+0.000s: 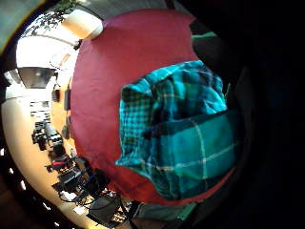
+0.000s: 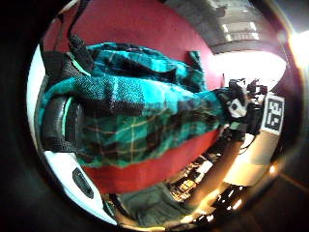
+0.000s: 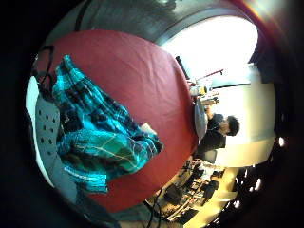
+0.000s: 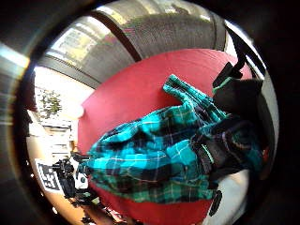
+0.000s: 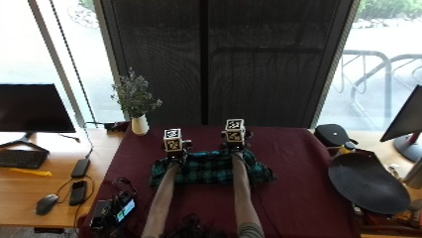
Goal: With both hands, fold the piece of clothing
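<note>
A green plaid piece of clothing (image 5: 210,169) lies bunched across the middle of the dark red table (image 5: 296,158). My left hand (image 5: 175,153) is at the garment's far left edge and my right hand (image 5: 236,148) at its far right edge. In the left thumb side view my left fingers (image 2: 60,118) curl round a fold of the plaid cloth (image 2: 145,125). In the right thumb side view my right fingers (image 4: 220,145) likewise grip the cloth (image 4: 150,164). The garment (image 1: 181,138) hangs in loose folds over the table (image 3: 142,80) between both hands.
A white vase with a plant (image 5: 137,111) stands at the table's far left corner. A black round dish (image 5: 366,183) lies at the right edge. A small device with cables (image 5: 115,208) sits at the near left. A wooden desk with a monitor (image 5: 33,106) and a mouse (image 5: 45,203) stands on the left.
</note>
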The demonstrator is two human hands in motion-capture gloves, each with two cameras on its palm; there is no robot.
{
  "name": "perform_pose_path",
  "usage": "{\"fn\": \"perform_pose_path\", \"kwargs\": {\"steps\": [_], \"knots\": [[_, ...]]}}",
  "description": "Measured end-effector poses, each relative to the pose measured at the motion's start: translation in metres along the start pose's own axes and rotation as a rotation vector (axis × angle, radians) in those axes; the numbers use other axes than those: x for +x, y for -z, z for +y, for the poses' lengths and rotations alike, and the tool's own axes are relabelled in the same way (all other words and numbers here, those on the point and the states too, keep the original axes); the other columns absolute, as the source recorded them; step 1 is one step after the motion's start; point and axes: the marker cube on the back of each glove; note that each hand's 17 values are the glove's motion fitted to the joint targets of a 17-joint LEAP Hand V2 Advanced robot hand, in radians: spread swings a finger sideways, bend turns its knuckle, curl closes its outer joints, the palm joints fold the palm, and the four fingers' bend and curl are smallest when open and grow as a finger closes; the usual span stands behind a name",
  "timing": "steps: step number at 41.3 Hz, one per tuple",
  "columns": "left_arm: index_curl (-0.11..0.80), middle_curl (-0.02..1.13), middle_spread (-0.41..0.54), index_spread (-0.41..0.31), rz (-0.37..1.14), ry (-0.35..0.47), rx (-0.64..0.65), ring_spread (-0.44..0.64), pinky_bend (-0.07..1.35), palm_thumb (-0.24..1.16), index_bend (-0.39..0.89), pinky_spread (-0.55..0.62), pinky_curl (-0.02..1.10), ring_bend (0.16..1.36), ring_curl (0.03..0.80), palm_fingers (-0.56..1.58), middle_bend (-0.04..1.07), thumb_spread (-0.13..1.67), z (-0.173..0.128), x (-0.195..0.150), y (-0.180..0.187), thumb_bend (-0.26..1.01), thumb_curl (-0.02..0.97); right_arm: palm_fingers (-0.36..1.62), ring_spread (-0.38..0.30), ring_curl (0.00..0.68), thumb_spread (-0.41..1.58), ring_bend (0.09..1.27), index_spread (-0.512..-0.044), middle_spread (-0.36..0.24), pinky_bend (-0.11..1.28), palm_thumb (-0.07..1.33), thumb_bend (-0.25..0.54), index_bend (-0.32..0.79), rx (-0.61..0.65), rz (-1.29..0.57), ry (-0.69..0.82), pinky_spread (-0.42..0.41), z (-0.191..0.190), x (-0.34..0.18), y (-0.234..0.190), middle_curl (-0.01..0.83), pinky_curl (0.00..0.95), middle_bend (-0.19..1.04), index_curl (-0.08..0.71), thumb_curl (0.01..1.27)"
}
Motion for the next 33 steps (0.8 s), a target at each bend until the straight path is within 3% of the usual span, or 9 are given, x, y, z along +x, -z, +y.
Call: {"fn": "perform_pose_path", "kwargs": {"steps": [10,12,13,17,20,24,27,30,33], "knots": [[0.539,0.58,-0.317,-0.278,0.094,-0.012,-0.016,-0.31,0.07,0.78,0.24,0.15,0.07,0.64,0.441,1.01,0.60,1.36,-0.023,0.003,-0.036,0.01,0.294,1.26,-0.264,0.469,0.84,0.80,-0.316,-0.256,0.63,1.02,-0.027,0.06,0.005,-0.028,0.046,-0.378,-0.018,-0.017,-0.028,0.481,0.385,0.41,0.268,0.40],[0.527,0.58,-0.317,-0.267,0.141,-0.020,-0.029,-0.30,0.09,0.78,0.19,0.16,0.06,0.65,0.444,0.99,0.61,1.36,-0.015,0.004,-0.036,0.01,0.293,1.24,-0.262,0.471,0.83,0.82,-0.316,-0.260,0.65,1.01,-0.026,0.04,0.095,-0.110,0.065,-0.374,-0.017,-0.013,-0.022,0.480,0.389,0.41,0.252,0.40],[0.489,0.58,-0.301,-0.234,0.154,-0.025,-0.020,-0.28,0.16,0.78,0.05,0.16,0.08,0.64,0.444,0.86,0.59,1.36,-0.010,0.004,-0.035,0.00,0.292,1.11,-0.270,0.451,0.85,0.76,-0.318,-0.256,0.70,0.97,-0.048,0.02,0.145,-0.181,0.075,-0.360,-0.014,-0.008,-0.018,0.462,0.404,0.35,0.240,0.39],[0.443,0.57,-0.239,-0.184,0.072,-0.067,0.169,-0.22,0.28,0.76,0.03,0.18,0.14,0.64,0.464,0.66,0.48,1.36,0.006,0.001,-0.024,-0.01,0.292,0.88,-0.245,0.430,0.93,0.65,-0.311,-0.213,0.70,0.88,-0.055,0.09,0.326,-0.569,0.101,-0.280,0.021,0.019,-0.005,0.441,0.402,0.25,0.240,0.38],[0.420,0.54,-0.198,-0.163,-0.055,-0.097,0.357,-0.18,0.34,0.72,0.07,0.18,0.17,0.62,0.450,0.60,0.40,1.33,0.009,0.001,-0.017,-0.03,0.290,0.79,-0.197,0.431,1.01,0.60,-0.302,-0.175,0.66,0.88,-0.024,0.12,0.383,-0.660,0.028,-0.203,0.057,0.050,-0.014,0.443,0.412,0.23,0.260,0.38],[0.399,0.50,-0.171,-0.150,-0.197,-0.146,0.467,-0.13,0.36,0.67,0.11,0.19,0.19,0.60,0.423,0.60,0.34,1.31,0.007,0.003,-0.030,-0.03,0.286,0.77,-0.147,0.395,1.09,0.53,-0.290,-0.136,0.61,0.86,-0.017,0.15,0.241,-0.565,-0.177,-0.128,0.102,0.089,-0.049,0.433,0.381,0.21,0.264,0.38],[0.394,0.48,-0.158,-0.149,-0.159,-0.200,0.309,-0.11,0.36,0.60,0.13,0.19,0.20,0.57,0.409,0.59,0.30,1.31,0.016,0.016,-0.062,-0.05,0.272,0.65,-0.085,0.388,1.15,0.48,-0.282,-0.095,0.63,0.76,-0.051,0.13,0.041,-0.459,-0.369,-0.043,0.130,0.117,-0.077,0.420,0.390,0.16,0.273,0.36],[0.392,0.47,-0.131,-0.142,-0.123,-0.176,0.158,-0.05,0.42,0.51,0.13,0.20,0.23,0.52,0.398,0.52,0.24,1.33,0.021,0.017,-0.082,-0.05,0.251,0.57,-0.033,0.385,1.18,0.47,-0.289,-0.092,0.68,0.54,-0.115,0.09,-0.163,-0.439,-0.478,0.005,0.144,0.135,-0.099,0.397,0.398,0.13,0.257,0.32],[0.385,0.46,-0.096,-0.128,-0.075,-0.135,0.098,0.03,0.46,0.41,0.13,0.22,0.26,0.48,0.391,0.42,0.20,1.37,0.020,0.016,-0.089,-0.05,0.221,0.58,-0.011,0.389,1.17,0.53,-0.302,-0.072,0.74,0.41,-0.102,0.04,-0.180,-0.591,-0.439,0.014,0.127,0.129,-0.104,0.380,0.400,0.13,0.224,0.29]]}}
